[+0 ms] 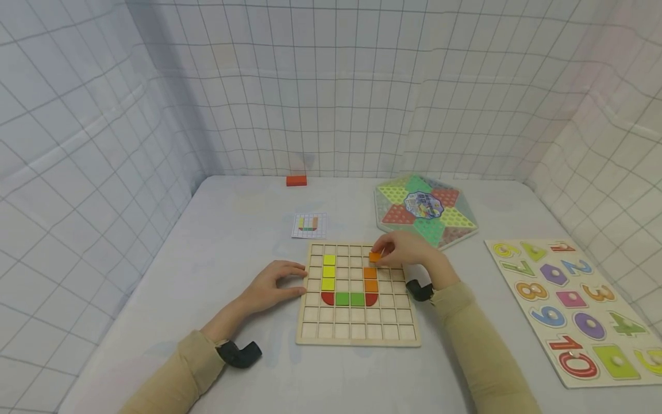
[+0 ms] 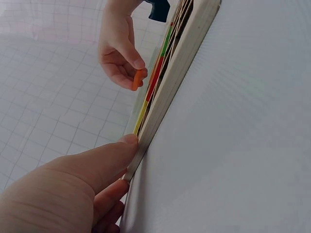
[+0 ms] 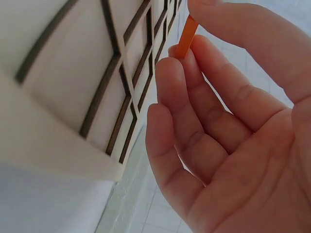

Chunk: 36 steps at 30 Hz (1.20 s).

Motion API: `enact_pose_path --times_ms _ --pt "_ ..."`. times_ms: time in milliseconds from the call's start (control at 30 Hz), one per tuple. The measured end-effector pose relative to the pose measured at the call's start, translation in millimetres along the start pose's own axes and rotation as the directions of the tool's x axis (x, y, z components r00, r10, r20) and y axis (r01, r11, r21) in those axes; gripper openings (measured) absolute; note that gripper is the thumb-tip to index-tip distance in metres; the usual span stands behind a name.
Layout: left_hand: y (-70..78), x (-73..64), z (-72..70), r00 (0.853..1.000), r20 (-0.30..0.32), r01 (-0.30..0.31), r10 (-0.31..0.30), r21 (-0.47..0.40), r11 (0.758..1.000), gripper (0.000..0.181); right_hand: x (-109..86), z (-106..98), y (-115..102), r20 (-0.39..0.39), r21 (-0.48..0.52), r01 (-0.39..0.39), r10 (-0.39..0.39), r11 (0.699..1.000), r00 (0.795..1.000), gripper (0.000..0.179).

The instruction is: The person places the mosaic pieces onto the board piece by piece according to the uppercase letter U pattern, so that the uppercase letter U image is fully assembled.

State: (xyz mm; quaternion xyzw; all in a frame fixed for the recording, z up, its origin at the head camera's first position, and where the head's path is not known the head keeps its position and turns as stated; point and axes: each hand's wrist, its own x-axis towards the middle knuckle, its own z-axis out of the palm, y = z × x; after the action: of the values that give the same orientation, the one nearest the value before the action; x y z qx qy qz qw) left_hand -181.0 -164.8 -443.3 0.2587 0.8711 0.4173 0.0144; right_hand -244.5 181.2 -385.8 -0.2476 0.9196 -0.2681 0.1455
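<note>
A wooden grid board (image 1: 357,333) lies on the table. Set in it are yellow square tiles (image 1: 328,271), two green square tiles (image 1: 350,299), two orange square tiles (image 1: 370,279) and two rounded red corner tiles (image 1: 328,298), together forming a U. Over the board's upper right part, my right hand (image 1: 408,250) pinches another orange tile (image 3: 187,38) between thumb and fingertips. The tile is held edge-on in the right wrist view, beside the grid cells. At the board's left edge, my left hand (image 1: 274,286) rests its thumb (image 2: 121,148) and fingertips against the rim.
Behind the board lies a small pattern card (image 1: 310,225) showing a similar U. A red block (image 1: 296,181) sits near the back wall. A star-patterned Chinese checkers board (image 1: 426,210) lies at back right, with a number puzzle board (image 1: 574,310) on the right.
</note>
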Motion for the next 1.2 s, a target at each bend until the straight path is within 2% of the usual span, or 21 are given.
enact_pose_path --times_ms 200,433,1200 --pt "2.6 -0.1 -0.2 1.0 0.005 -0.002 0.002 0.002 1.0 0.037 9.5 4 -3 0.054 0.053 -0.001 -0.002 0.999 0.999 0.026" --pt "3.6 0.0 -0.1 1.0 0.005 0.007 -0.007 0.002 1.0 0.035 13.7 9 -2 0.054 0.096 0.011 -0.016 0.995 0.998 0.026" --pt "0.3 -0.7 0.7 1.0 -0.005 -0.002 0.002 0.011 1.0 0.036 11.9 10 -3 0.056 0.075 0.025 -0.029 0.997 0.998 0.024"
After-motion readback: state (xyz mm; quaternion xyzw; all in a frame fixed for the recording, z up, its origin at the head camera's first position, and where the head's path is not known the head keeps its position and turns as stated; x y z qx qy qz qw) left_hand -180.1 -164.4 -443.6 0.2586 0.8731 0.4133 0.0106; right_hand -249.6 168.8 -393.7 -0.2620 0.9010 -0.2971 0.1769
